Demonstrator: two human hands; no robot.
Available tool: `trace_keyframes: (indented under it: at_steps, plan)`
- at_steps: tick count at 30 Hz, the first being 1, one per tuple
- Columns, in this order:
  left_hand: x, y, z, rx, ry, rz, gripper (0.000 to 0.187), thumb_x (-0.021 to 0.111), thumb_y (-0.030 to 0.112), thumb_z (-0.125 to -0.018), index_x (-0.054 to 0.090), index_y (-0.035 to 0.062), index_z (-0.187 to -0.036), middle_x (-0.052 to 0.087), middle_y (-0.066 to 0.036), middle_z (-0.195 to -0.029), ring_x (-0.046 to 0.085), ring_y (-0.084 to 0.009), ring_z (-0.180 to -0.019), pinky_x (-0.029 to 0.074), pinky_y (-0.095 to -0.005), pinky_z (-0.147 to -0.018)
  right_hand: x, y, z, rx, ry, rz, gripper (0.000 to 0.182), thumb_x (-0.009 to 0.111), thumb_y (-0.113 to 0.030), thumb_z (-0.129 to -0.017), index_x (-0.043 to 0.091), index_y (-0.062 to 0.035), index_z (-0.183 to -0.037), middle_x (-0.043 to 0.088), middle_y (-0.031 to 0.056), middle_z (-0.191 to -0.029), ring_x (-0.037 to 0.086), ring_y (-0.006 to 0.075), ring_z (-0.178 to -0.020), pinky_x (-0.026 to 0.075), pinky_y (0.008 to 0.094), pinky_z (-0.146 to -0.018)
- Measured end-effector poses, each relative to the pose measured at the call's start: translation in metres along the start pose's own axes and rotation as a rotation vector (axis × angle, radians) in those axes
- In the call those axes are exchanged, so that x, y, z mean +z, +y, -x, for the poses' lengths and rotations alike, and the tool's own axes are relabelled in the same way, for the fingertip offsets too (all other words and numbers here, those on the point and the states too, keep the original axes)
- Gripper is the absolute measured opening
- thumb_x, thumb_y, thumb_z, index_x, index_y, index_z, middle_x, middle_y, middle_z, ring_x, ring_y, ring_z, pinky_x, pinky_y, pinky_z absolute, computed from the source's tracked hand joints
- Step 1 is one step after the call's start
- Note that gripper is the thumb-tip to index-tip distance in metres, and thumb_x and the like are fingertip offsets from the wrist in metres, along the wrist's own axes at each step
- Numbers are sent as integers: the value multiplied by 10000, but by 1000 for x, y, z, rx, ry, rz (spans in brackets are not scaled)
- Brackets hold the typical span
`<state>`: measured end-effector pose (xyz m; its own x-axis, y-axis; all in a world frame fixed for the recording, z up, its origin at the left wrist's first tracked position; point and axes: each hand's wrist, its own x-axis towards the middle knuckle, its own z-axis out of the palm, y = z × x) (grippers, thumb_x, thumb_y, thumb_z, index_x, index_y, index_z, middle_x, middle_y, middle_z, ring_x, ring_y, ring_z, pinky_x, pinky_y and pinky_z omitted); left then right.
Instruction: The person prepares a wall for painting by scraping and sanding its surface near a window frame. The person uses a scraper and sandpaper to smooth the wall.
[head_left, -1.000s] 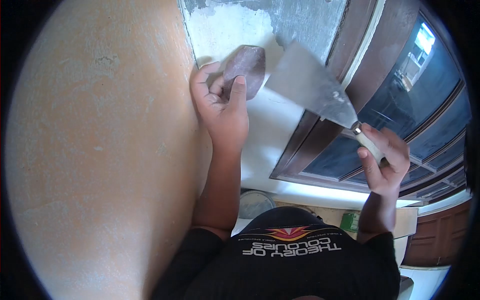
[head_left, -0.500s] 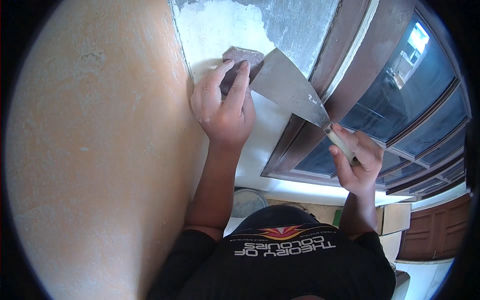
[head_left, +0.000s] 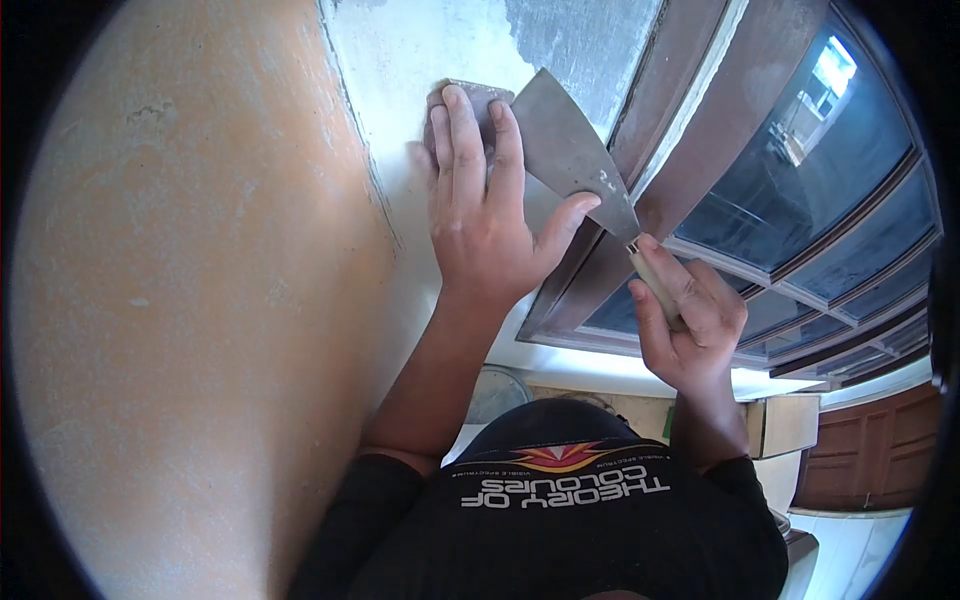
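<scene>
A wide metal putty knife with a pale handle is gripped in my right hand, its blade slanting up and left across the white surface. My left hand presses a brown piece of sandpaper against that surface, fingers stretched over it. The left thumb sticks out sideways and overlaps the lower part of the blade. Pale dust marks the left fingers, and the blade's corner lies right beside the sandpaper. Above both, the white coat meets a grey patch.
An orange, patchy wall runs along the left. To the right stands a brown wooden window frame with glass panes. Below are a round lid-like thing and a cardboard-coloured box.
My left hand has gone from bent fingers to stretched ones, with its thumb now out over the blade. The right hand and putty knife have shifted slightly left and up.
</scene>
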<state>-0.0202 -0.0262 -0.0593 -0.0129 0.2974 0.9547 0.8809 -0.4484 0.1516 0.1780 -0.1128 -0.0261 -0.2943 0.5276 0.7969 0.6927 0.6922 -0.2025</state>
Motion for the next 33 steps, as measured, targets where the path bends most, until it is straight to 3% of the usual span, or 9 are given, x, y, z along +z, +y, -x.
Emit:
trace_keyframes:
  at_steps: [2,11,15,18,20,21,23,29,33]
  plan:
    - [3,-3,1,-72,-71,270,897,509,730,-818,441,82,-1434,204,-377,-1506,226,-574,-1374,176,-710,-1038,3,-1,1,-13,-7,5,480,752,-2,-721,687,-75,-1191,510,54,-607,463,156,-462,396,298,-444]
    - [1,-8,5,68,-157,199,1136,376,906,-709,356,81,-1490,107,-393,-1521,97,-601,-1394,99,-725,-1049,13,-6,5,-50,30,-23,463,743,-17,-737,676,-48,-1194,548,73,-632,503,172,-478,414,295,-445]
    - [5,-14,10,106,-137,250,1186,369,951,-645,388,108,-1478,134,-382,-1523,84,-595,-1400,73,-740,-1039,15,-8,9,2,33,-29,449,742,-17,-744,679,-39,-1188,564,74,-645,507,171,-479,426,289,-451]
    - [6,-17,13,203,-93,295,1086,506,886,-662,440,143,-1451,182,-347,-1532,94,-586,-1406,48,-742,-1041,18,-9,10,26,33,-33,442,740,-13,-744,681,-32,-1182,591,81,-671,526,172,-496,442,284,-463]
    - [6,-18,14,249,-137,195,844,676,664,-714,533,173,-1385,228,-297,-1545,112,-558,-1422,24,-718,-1068,20,-11,10,14,36,-35,444,739,-11,-743,678,-27,-1183,603,85,-685,534,173,-503,446,283,-468]
    - [6,-18,15,248,-137,194,844,676,664,-714,533,173,-1385,228,-297,-1545,112,-558,-1422,24,-718,-1068,21,-11,10,6,43,-36,446,737,-8,-743,676,-23,-1184,616,88,-699,542,175,-510,451,282,-473]
    - [8,-19,14,211,-75,236,558,706,339,-747,640,193,-1282,335,-247,-1521,178,-512,-1432,14,-669,-1108,24,-11,11,-7,48,-37,446,737,-9,-744,674,-20,-1185,619,90,-702,543,175,-511,452,282,-474]
    - [11,-6,7,90,59,302,507,559,-9,-733,719,183,-1174,511,-181,-1419,288,-454,-1417,8,-594,-1152,41,-5,19,-12,89,-78,418,717,-28,-786,656,-6,-1199,610,109,-700,536,180,-530,446,275,-504]
    - [8,-3,5,81,65,331,552,514,-57,-700,732,178,-1150,529,-176,-1403,291,-463,-1412,-6,-598,-1149,43,-6,23,29,55,-103,395,695,-39,-826,636,12,-1214,613,134,-714,547,187,-560,448,272,-538]
